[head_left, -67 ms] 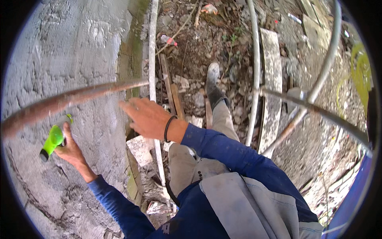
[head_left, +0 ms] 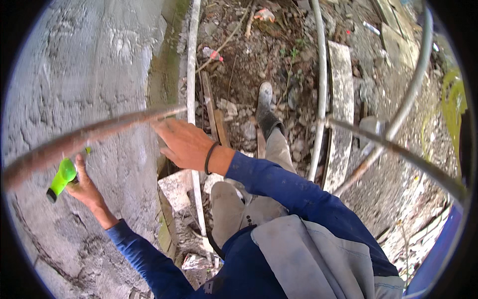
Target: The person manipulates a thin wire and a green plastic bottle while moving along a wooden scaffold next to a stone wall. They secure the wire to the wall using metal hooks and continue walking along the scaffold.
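Observation:
My left hand (head_left: 88,187) is closed around a bright green tool (head_left: 63,174) with a black end, held close to the rough grey cement wall (head_left: 114,199). Its far tip lies partly behind a rusty bar (head_left: 89,130), so its exact kind is unclear. My right hand (head_left: 185,144), with a dark band at the wrist, reaches across toward the wall. Its fingers are stretched out and hold nothing. The fingertips overlap the lower side of the bar near its right end; whether they touch it I cannot tell.
A pale upright pole (head_left: 191,65) runs alongside the wall edge. To the right stand another grey pole (head_left: 321,89), a slanting pipe (head_left: 411,94) and a thin dark rod (head_left: 398,142). Below lie rubble, a weathered plank (head_left: 340,109) and my boot (head_left: 266,107).
The bar sits slightly lower in view and covers more of the green tool's tip. My right fingertips now overlap the bar. Both hands keep nearly the same pose.

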Demonstrator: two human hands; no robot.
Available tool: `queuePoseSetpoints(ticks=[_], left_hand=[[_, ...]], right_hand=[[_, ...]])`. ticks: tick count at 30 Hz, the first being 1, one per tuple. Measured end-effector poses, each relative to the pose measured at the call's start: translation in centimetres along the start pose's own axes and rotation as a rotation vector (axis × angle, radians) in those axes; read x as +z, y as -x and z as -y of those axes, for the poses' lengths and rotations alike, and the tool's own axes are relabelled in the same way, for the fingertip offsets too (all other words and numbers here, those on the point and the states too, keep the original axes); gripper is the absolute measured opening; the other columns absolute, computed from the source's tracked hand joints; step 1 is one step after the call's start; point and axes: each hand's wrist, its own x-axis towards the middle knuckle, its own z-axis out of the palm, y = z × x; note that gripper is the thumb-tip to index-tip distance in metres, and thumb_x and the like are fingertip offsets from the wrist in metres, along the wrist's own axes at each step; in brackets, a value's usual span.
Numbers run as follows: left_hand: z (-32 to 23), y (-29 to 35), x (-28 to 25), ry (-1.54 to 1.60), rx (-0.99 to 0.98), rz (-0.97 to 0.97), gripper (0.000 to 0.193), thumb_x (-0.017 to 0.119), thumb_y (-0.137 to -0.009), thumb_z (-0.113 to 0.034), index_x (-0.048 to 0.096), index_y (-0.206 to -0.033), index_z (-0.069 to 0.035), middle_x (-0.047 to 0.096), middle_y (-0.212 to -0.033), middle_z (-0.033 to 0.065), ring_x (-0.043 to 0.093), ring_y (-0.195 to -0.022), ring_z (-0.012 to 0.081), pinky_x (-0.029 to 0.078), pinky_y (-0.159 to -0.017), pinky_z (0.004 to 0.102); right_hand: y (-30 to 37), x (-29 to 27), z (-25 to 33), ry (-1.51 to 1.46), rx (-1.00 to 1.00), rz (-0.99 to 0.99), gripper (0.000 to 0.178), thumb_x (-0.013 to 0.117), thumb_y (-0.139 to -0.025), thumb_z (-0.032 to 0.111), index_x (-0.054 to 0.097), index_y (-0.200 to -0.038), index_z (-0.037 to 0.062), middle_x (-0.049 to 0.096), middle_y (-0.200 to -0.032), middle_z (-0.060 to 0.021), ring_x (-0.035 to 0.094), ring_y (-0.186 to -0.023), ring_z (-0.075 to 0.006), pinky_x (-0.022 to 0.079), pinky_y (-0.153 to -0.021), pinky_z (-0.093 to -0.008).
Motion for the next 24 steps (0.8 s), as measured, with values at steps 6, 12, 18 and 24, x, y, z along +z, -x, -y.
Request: queuePoseSetpoints(ticks=[6, 12, 18, 24], left_hand=[[4.5, -8.9, 9.3, 0.919, -0.651, 0.215, 0.057, 0.068, -0.101, -0.039, 0.050, -0.145, -0.007, 0.056, -0.142, 0.0058, 0.058, -0.125, 0.0224, 0.044, -0.113, 0.0463], [-2.1, -8.5, 12.8, 0.714, -0.715, 0.601, 0.072, 0.075, -0.090, -0.040, 0.045, -0.146, -0.005, 0.059, -0.133, 0.0080, 0.060, -0.119, 0.0212, 0.047, -0.105, 0.0396], [-9.3, -9.9, 14.6, 0.888, -0.825, 0.630, 0.059, 0.077, -0.089, -0.040, 0.057, -0.134, -0.007, 0.065, -0.122, 0.0051, 0.064, -0.110, 0.0218, 0.052, -0.099, 0.0419], [-10.1, -10.7, 15.2, 0.983, -0.855, 0.669, 0.067, 0.077, -0.090, -0.038, 0.050, -0.143, -0.005, 0.063, -0.131, 0.0107, 0.063, -0.116, 0.0239, 0.051, -0.102, 0.0426]], right_hand=[[-19.6, -7.7, -4.9, -0.184, -0.346, -0.129, 0.071, 0.075, -0.090, 0.030, 0.044, -0.146, 0.0003, 0.062, -0.121, -0.0229, 0.063, -0.103, -0.0418, 0.051, -0.089, -0.0528], [-26.3, -7.0, -4.6, -0.159, -0.258, 0.222, 0.109, 0.083, -0.079, 0.048, 0.024, -0.161, 0.0085, 0.058, -0.130, -0.0311, 0.064, -0.108, -0.0467, 0.051, -0.089, -0.0552], [-25.2, -2.6, -4.6, -0.495, -0.003, 0.508, 0.094, 0.074, -0.091, 0.041, 0.020, -0.160, 0.0075, 0.063, -0.122, -0.0312, 0.064, -0.112, -0.0482, 0.053, -0.091, -0.0538], [-27.2, -1.2, -5.1, -0.619, 0.082, 0.526, 0.080, 0.078, -0.088, 0.039, 0.034, -0.145, 0.0028, 0.069, -0.106, -0.0293, 0.068, -0.100, -0.0490, 0.053, -0.084, -0.0532]])
